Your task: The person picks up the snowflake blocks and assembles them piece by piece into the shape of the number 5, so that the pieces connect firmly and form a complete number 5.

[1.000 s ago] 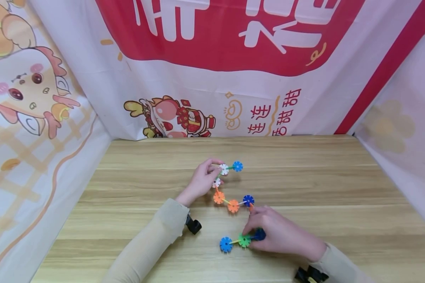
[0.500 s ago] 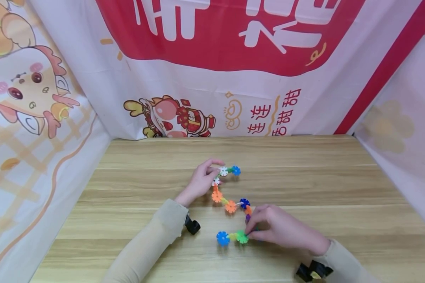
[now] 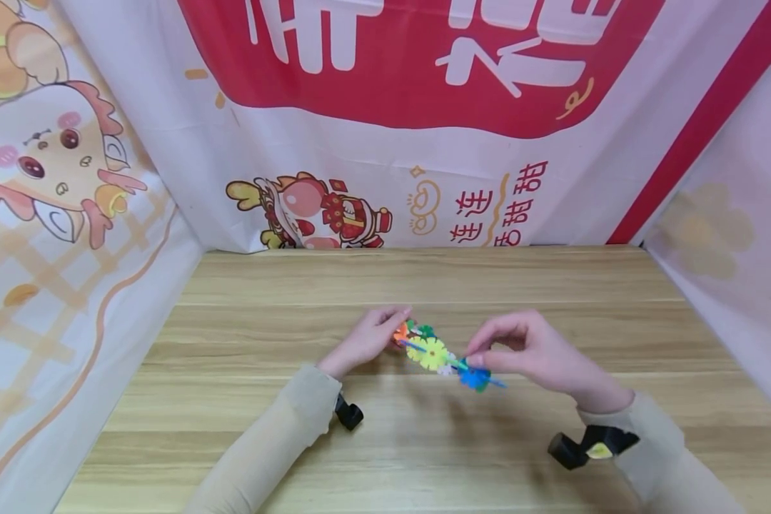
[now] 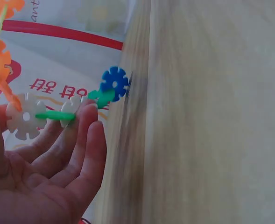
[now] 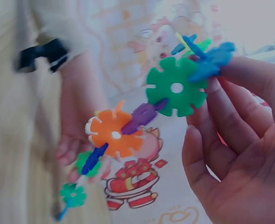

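Note:
A chain of interlocking plastic snowflake discs stretches between my two hands, raised over the table. In the head view a yellow disc [image 3: 432, 354] shows at its middle. My left hand [image 3: 368, 341] grips one end, near an orange disc [image 3: 400, 333]; in the left wrist view, a white disc [image 4: 19, 127] lies at the thumb, and a dark blue disc [image 4: 113, 77] sticks out beyond the fingertips. My right hand [image 3: 540, 353] pinches a blue disc [image 5: 214, 60] between thumb and fingers. From there a green disc [image 5: 165, 79], a purple disc [image 5: 144, 115] and an orange disc [image 5: 104, 126] follow.
The wood-grain table [image 3: 283, 457] spreads below both hands. A printed cloth [image 3: 373, 121] with red and cartoon figures hangs behind it, and more cloth covers both sides. Black camera mounts sit on the left wrist [image 3: 349, 412] and the right wrist [image 3: 591, 444].
My right hand has moved up and away from the near side of the table, lifting its end of the chain. The chain, spread out before, is now bunched between the hands.

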Tool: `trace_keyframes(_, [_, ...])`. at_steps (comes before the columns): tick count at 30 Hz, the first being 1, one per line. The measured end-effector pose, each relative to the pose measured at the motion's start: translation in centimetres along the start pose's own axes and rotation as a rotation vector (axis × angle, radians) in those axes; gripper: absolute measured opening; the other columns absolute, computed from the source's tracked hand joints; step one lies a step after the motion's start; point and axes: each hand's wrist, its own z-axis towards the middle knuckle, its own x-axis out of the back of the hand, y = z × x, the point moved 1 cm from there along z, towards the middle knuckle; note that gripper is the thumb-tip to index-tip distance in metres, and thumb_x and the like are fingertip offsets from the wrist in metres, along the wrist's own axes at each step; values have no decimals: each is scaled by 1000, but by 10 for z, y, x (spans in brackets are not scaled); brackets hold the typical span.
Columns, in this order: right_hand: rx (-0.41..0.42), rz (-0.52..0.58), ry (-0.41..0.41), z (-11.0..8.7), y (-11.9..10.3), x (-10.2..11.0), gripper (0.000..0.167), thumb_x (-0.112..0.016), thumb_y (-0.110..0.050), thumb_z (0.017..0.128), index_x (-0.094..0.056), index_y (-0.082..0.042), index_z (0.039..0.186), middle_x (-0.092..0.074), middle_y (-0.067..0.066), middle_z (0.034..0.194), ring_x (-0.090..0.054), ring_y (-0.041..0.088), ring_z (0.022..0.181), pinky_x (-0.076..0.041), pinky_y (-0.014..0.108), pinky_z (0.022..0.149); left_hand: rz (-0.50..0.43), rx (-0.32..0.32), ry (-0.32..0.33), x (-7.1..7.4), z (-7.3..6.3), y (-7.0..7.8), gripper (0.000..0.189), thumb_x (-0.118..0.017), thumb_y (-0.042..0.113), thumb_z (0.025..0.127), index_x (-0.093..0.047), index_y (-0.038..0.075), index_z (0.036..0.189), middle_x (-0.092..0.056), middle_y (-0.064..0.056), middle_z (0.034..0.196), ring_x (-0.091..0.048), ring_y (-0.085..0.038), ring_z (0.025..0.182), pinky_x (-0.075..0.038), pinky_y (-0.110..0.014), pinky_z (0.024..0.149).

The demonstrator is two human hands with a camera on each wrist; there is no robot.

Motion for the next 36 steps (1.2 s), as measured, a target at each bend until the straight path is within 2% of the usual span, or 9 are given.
trace_keyframes(4, [-105,-3,88,8,-11,13,7,-71,-5,95,-75,-4,101,-73,11,94,-65,24,76,-53,29,64,-71,16,-81,-5,-2,-1,53,-43,39,110,-58,-6,133,-70,-13,97,-70,-36,86,-60,-43,78])
trace_keyframes(10, [-242,96,164,24,-16,25,15,-69,-14,99,-73,-2,109,-71,15,108,-65,27,91,-55,32,80,-69,48,-142,-12,-10,-1,59,-41,46,110,-58,-4,134,-72,-17,96,-72,-32,86,-60,-41,78])
trace_keyframes(13, [-220,219,166,29,-14,27,14,-63,-10,102,-73,-6,110,-69,15,113,-64,25,98,-54,34,87,-53,55,-168,-15,-13,1,65,-39,54,108,-63,-3,129,-73,-16,92,-72,-30,84,-60,-41,77])
trace_keyframes(17, [-158,360,142,33,-10,27,18,-57,-6,105,-74,-9,110,-68,9,111,-63,20,100,-54,33,89,-26,59,-194,-16,-16,3,65,-37,54,108,-68,-1,122,-73,-13,88,-72,-31,81,-60,-41,74])
trace_keyframes(24, [-126,458,117,36,-2,25,21,-54,-7,106,-73,-7,112,-70,6,110,-66,17,97,-54,33,92,-38,109,-213,-17,-18,1,69,-39,54,108,-57,-7,136,-71,-13,88,-71,-32,81,-60,-41,74])
trace_keyframes(27, [-135,489,126,36,-1,25,21,-53,-7,106,-73,-8,111,-70,7,110,-67,17,97,-55,32,91,-19,108,-166,-15,-16,1,68,-37,55,108,-60,-4,132,-71,-13,92,-71,-30,83,-60,-41,76])
trace_keyframes(30, [-141,529,137,35,-1,23,21,-52,-7,107,-73,-8,112,-69,7,111,-66,16,98,-54,29,91,-12,89,-58,-8,-15,3,62,-38,53,108,-63,0,129,-71,-12,103,-70,-30,91,-58,-43,82])
trace_keyframes(34, [-153,553,172,35,-2,20,22,-50,-6,107,-71,-6,112,-68,8,113,-65,17,100,-54,29,91,-46,-22,127,0,-14,16,45,-48,40,109,-64,1,126,-70,-11,113,-68,-28,100,-56,-42,90])
trace_keyframes(36, [-161,548,204,36,-3,19,22,-49,-6,107,-71,-5,112,-67,9,114,-65,18,103,-54,29,92,-64,-103,190,1,-16,27,37,-54,33,107,-65,2,124,-70,-9,112,-68,-26,100,-55,-39,91])
